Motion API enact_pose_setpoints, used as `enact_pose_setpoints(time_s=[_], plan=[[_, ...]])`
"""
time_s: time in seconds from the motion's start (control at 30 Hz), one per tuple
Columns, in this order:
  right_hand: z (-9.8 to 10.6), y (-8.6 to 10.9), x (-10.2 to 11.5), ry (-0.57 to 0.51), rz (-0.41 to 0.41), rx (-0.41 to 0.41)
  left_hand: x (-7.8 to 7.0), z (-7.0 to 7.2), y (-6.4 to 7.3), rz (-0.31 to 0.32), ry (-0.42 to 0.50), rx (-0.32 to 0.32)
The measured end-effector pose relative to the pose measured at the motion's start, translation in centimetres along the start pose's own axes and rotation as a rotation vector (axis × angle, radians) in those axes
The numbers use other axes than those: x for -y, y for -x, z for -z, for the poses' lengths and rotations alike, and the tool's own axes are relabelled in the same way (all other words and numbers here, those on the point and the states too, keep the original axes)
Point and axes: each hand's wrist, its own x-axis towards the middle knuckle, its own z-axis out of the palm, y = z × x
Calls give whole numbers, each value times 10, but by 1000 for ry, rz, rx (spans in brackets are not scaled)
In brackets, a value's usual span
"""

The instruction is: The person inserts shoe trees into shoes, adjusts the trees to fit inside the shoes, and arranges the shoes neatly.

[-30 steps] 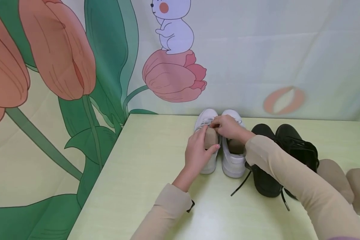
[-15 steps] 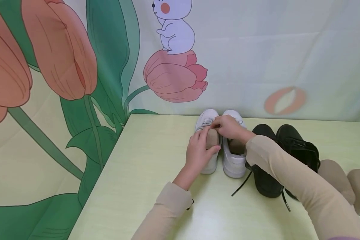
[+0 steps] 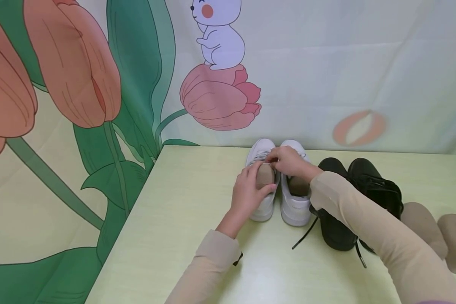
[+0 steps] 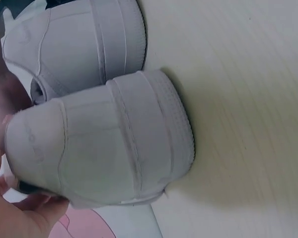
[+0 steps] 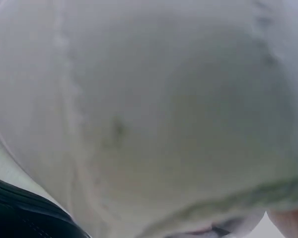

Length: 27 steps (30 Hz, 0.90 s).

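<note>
Two white lace-up sneakers stand side by side, toes toward the back: the left sneaker [image 3: 261, 212] and the right sneaker [image 3: 296, 213]. In the left sneaker's opening shows a beige rounded insert [image 3: 264, 175]. My left hand [image 3: 246, 191] holds this sneaker around its collar, fingers along the left side and thumb across toward the right. My right hand [image 3: 290, 161] reaches over the right sneaker and pinches the left one's tongue below the laces. The left wrist view shows the heel [image 4: 94, 144] up close; pale, blurred shoe material [image 5: 164, 109] fills the right wrist view.
A pair of black lace-up shoes [image 3: 336, 236] lies right of the sneakers, partly under my right sleeve, laces trailing on the table [image 3: 182, 211]. Two beige rounded pieces [image 3: 423, 226] lie at the far right. A printed cloth [image 3: 308, 76] hangs behind the table's back edge.
My left hand shifts slightly left and the beige insert in the left sneaker leans a little left with it. The right hand keeps its place at the tongue.
</note>
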Motion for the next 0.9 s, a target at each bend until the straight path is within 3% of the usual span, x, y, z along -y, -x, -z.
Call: enact_pose_setpoints(time_s=[0.2, 0.47, 0.9], plan=[[0, 0, 1, 4, 5, 4, 8, 11, 0, -6, 87, 4], [0, 0, 1, 7, -28, 18, 18, 21, -3, 49, 279, -23], [1, -1, 2, 6, -42, 25, 21, 22, -2, 32, 282, -10]])
